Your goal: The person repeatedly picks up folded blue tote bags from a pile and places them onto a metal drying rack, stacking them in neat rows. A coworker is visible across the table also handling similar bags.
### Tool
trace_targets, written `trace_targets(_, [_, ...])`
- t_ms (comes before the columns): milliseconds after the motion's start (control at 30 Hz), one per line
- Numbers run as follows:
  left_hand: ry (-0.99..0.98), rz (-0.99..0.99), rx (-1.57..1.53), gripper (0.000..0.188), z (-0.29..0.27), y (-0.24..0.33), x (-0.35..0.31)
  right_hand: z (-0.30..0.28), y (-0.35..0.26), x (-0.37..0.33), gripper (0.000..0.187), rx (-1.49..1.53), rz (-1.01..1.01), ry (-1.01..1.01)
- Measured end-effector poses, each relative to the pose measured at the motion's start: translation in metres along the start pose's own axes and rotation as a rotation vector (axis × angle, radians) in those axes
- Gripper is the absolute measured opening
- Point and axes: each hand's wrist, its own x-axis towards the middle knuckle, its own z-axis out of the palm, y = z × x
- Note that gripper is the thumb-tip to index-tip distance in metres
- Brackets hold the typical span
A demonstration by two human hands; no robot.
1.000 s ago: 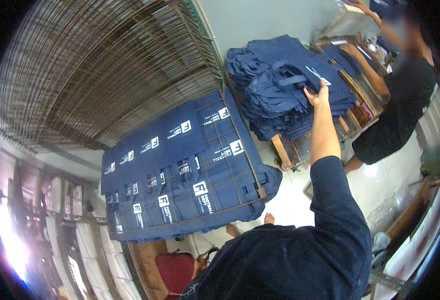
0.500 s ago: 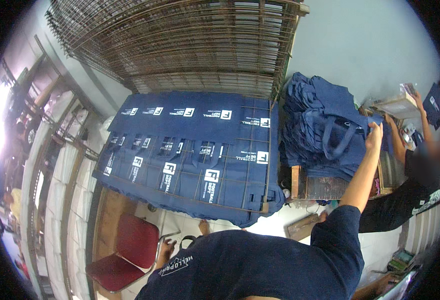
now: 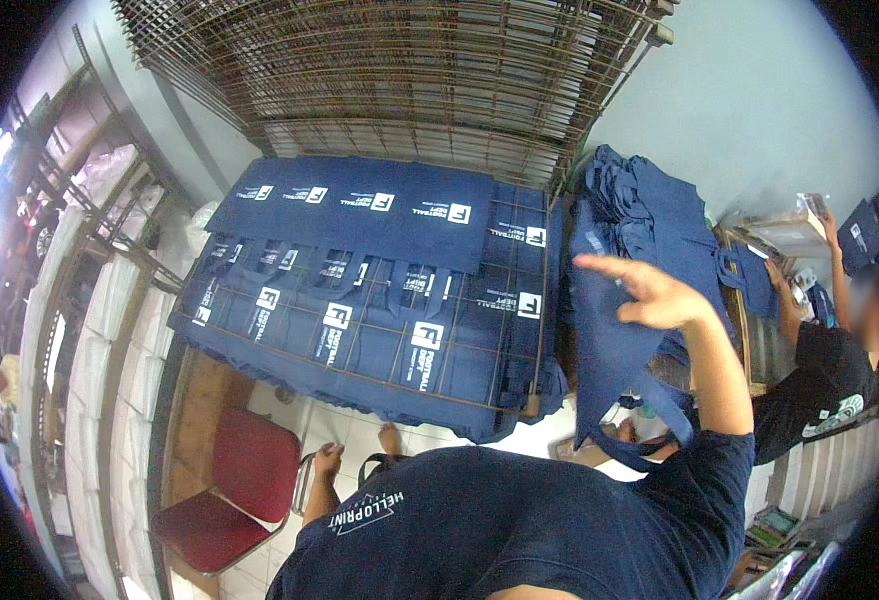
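My right hand [image 3: 655, 295] is over the gap between the wire rack and the bag pile, index finger stretched and thumb apart below it. It grips a navy cloth tote bag [image 3: 610, 345] that hangs down, its handle loop swinging low; the gripping fingers are partly hidden. Behind it rises a pile of folded navy tote bags [image 3: 650, 205]. My left hand [image 3: 329, 460] hangs low beside the red chair [image 3: 250, 460], fingers loosely bent, with nothing visible in it. Navy bags with white prints [image 3: 360, 205] lie across the wire rack [image 3: 440, 388] in front of me.
A tall stack of wire racks [image 3: 380, 80] leans over the far side. At the right a co-worker [image 3: 835, 365] in black reaches to a shelf and the bags. Shelving with pale stacks [image 3: 100, 360] lines the left. Tiled floor [image 3: 355, 420] shows below.
My right hand has come from the far right of the pile toward the rack, bringing a tote bag off the pile. My left hand has shifted slightly up beside the chair.
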Motion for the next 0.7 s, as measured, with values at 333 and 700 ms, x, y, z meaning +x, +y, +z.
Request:
trace_targets(333, [-0.056, -0.152, -0.087, 0.058, -0.02, -0.052, -0.063, 0.017, 0.034, 0.04, 0.079, 0.561, -0.086, 0.404])
trace_targets(700, [0.126, -0.2, 0.083, 0.052, -0.062, -0.045, -0.128, 0.124, 0.297, 0.114, 0.073, 0.896, 0.277, 1.022])
